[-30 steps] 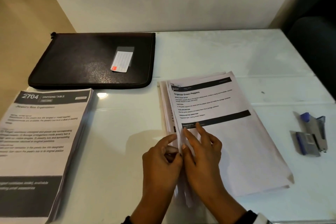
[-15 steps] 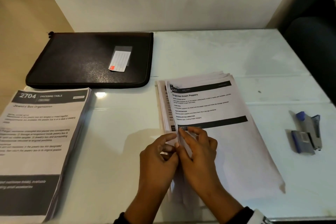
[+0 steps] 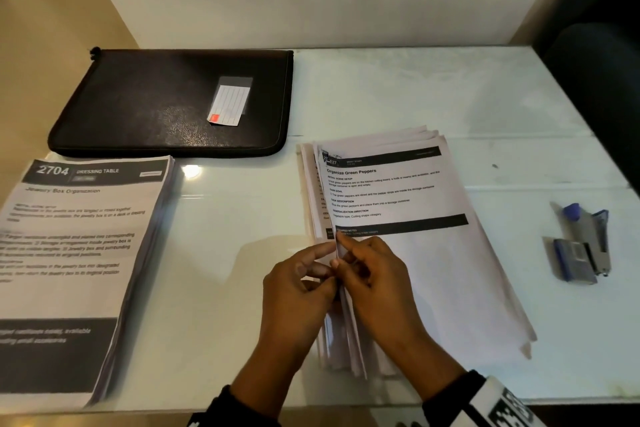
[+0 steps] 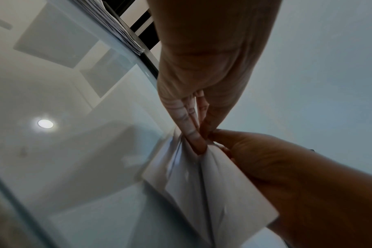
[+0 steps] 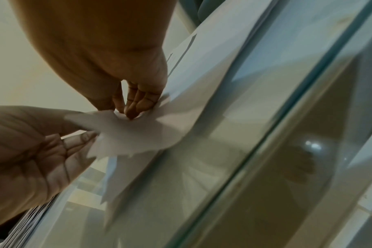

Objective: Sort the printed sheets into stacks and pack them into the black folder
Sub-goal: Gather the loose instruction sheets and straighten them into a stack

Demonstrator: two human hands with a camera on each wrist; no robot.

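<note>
A loose stack of printed sheets, headed "Organize Green Peppers", lies at the middle right of the table. Both hands meet at its lifted left edge. My left hand pinches the raised edge of the top sheets between thumb and fingers, which the left wrist view shows as sheets held by the left hand. My right hand pinches the same edge from the other side, its fingers curled onto the paper. The black folder lies closed at the back left.
A second, squared stack headed "2704 Dressing Table" lies at the front left, overhanging the table's front edge. A blue and grey stapler lies at the right. The white glass-topped table meets a wall behind.
The right hand's fingers, flat on the top sheet a second ago, have curled in to pinch the stack's left edge. Both hands stay together at that edge.
</note>
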